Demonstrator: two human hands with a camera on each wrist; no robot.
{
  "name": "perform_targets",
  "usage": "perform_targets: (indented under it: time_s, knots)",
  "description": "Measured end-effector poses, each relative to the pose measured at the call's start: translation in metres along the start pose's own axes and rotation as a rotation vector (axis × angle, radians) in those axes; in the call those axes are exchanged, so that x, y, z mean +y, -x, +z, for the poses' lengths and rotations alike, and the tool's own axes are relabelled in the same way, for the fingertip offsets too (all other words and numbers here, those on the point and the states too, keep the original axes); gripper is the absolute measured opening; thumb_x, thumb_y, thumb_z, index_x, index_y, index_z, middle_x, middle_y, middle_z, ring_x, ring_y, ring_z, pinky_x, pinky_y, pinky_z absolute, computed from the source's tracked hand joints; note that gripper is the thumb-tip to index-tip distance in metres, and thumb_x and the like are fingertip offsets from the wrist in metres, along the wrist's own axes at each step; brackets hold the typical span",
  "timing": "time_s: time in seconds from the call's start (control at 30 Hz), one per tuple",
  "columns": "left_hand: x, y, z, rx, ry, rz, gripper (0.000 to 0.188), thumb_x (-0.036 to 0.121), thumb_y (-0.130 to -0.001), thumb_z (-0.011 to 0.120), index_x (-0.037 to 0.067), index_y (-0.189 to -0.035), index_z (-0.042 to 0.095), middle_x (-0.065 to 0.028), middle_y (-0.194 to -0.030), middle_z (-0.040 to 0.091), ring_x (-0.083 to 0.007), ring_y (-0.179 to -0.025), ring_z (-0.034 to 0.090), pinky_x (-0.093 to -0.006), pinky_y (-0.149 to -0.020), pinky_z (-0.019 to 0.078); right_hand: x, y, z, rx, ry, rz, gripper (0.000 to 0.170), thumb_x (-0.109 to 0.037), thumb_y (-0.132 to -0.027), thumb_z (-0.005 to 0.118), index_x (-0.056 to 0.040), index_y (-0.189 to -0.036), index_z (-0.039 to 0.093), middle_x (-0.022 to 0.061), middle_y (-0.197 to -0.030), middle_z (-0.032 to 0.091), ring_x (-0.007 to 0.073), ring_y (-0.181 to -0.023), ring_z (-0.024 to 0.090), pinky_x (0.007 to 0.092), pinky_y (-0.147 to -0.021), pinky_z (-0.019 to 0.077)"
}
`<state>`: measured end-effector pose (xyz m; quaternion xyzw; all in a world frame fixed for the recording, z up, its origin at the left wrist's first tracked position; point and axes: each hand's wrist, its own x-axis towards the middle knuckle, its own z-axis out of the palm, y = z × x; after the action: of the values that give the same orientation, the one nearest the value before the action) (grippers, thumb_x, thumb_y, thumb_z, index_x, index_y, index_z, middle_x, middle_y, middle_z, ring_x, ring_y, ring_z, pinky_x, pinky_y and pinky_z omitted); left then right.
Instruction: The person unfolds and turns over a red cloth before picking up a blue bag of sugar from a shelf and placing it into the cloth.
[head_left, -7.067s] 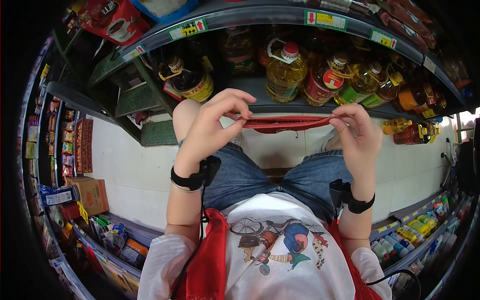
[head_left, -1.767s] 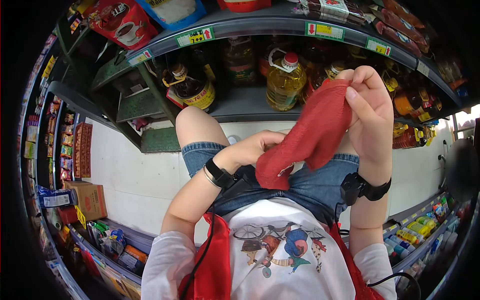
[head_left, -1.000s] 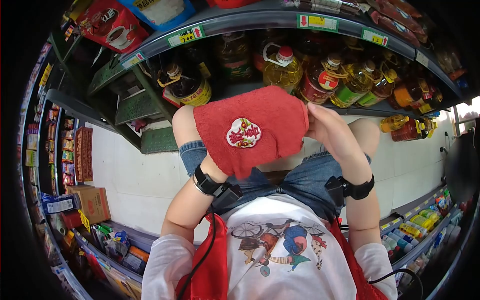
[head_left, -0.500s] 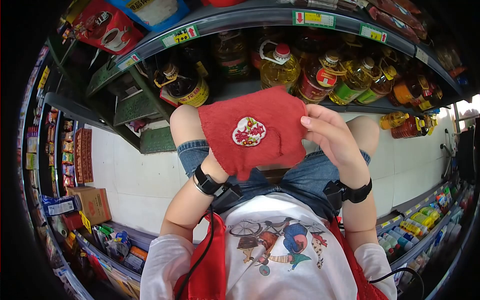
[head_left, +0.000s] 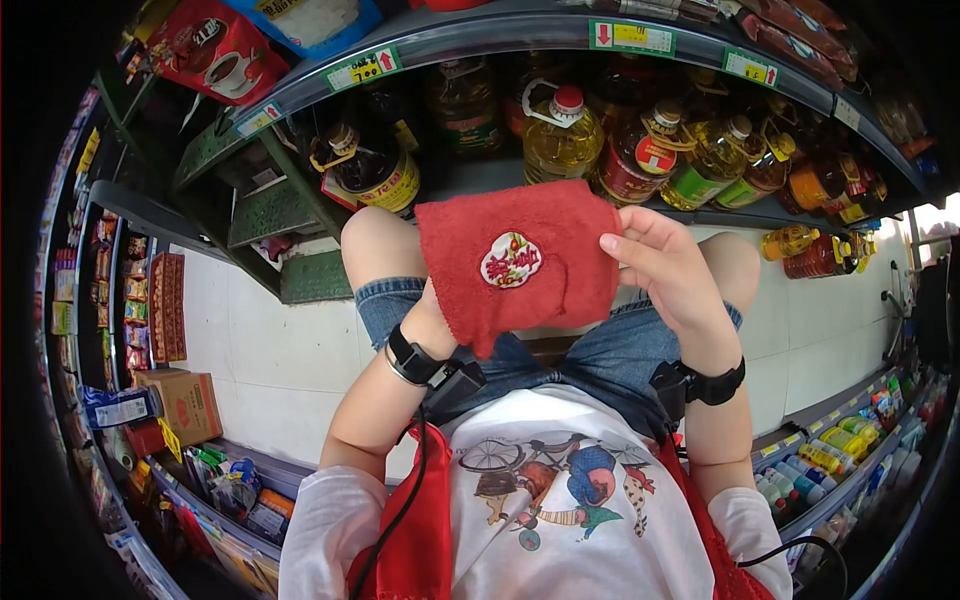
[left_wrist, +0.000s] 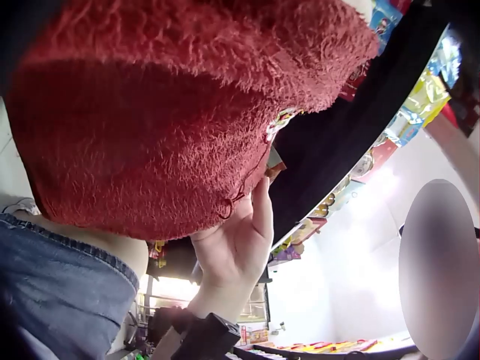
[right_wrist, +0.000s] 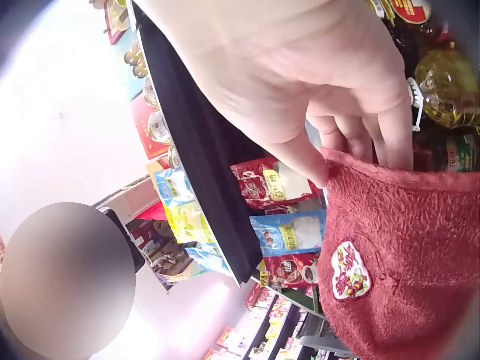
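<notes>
Well off to the left of the red terry cloth [head_left: 575,290], a cardboard box [head_left: 190,408] stands by the shop shelving, and nearer to it I see a dark green stepladder [head_left: 305,277]. A dark bottle with a yellow label [head_left: 390,186] sits just beyond the cloth's upper left corner. The person's left hand [head_left: 428,322] goes behind or into the cloth at its left end; its fingers are covered, so I can't tell how they lie. The cloth itself is spread above the denim shorts [head_left: 640,340], its white embroidered patch [head_left: 511,260] facing up. Behind its far edge stands a red-capped oil bottle [head_left: 562,145]. At its right end, the right hand [head_left: 672,275] pinches the hem, thumb in front and fingers behind.
</notes>
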<state>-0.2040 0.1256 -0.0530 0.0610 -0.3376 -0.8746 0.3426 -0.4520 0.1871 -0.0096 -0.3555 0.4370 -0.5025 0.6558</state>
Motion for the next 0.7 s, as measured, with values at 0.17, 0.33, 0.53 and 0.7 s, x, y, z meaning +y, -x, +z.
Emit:
perform_targets:
  time_s: [0.17, 0.33, 0.53, 0.7]
  knots:
    - [0.002, 0.005, -0.001, 0.058, -0.086, -0.032, 0.058, 0.010, -0.094, 0.074, 0.004, -0.148, 0.051, -0.0112, -0.144, 0.060, -0.0219, -0.127, 0.062, -0.0384, -0.108, 0.0527, 0.005, -0.002, -0.004, -0.057, -0.019, 0.071, 0.031, -0.020, -0.100, 0.070, -0.0002, -0.124, 0.068, 0.0046, -0.115, 0.073, 0.0122, -0.102, 0.070, 0.0305, -0.089, 0.0569]
    - [0.006, 0.013, -0.001, 0.088, -0.493, -0.101, 0.049, 0.026, -0.113, 0.040, 0.002, -0.155, 0.037, -0.0187, -0.156, 0.047, -0.0312, -0.139, 0.052, -0.0471, -0.116, 0.0467, 0.012, -0.008, -0.004, -0.130, -0.107, 0.125, 0.034, -0.020, -0.099, 0.071, 0.0012, -0.125, 0.069, 0.0060, -0.120, 0.073, 0.0131, -0.108, 0.069, 0.0325, -0.098, 0.0528]
    - [0.004, 0.013, -0.008, 0.012, -0.536, -0.070, 0.049, 0.027, -0.113, 0.039, 0.003, -0.156, 0.035, -0.0176, -0.157, 0.046, -0.0304, -0.140, 0.052, -0.0462, -0.116, 0.0460, 0.018, -0.007, -0.003, -0.165, -0.105, 0.083, 0.032, -0.016, -0.097, 0.073, 0.0020, -0.123, 0.071, 0.0067, -0.121, 0.074, 0.0134, -0.111, 0.067, 0.0319, -0.102, 0.0492]
    - [-0.006, 0.012, -0.023, 0.018, -0.369, -0.059, 0.051, 0.033, -0.114, 0.034, 0.004, -0.156, 0.036, -0.0174, -0.158, 0.045, -0.0319, -0.140, 0.051, -0.0468, -0.117, 0.0451, 0.011, -0.001, -0.001, -0.113, -0.012, 0.004, 0.030, -0.012, -0.096, 0.073, 0.0019, -0.123, 0.072, 0.0069, -0.119, 0.075, 0.0125, -0.110, 0.067, 0.0320, -0.103, 0.0477]
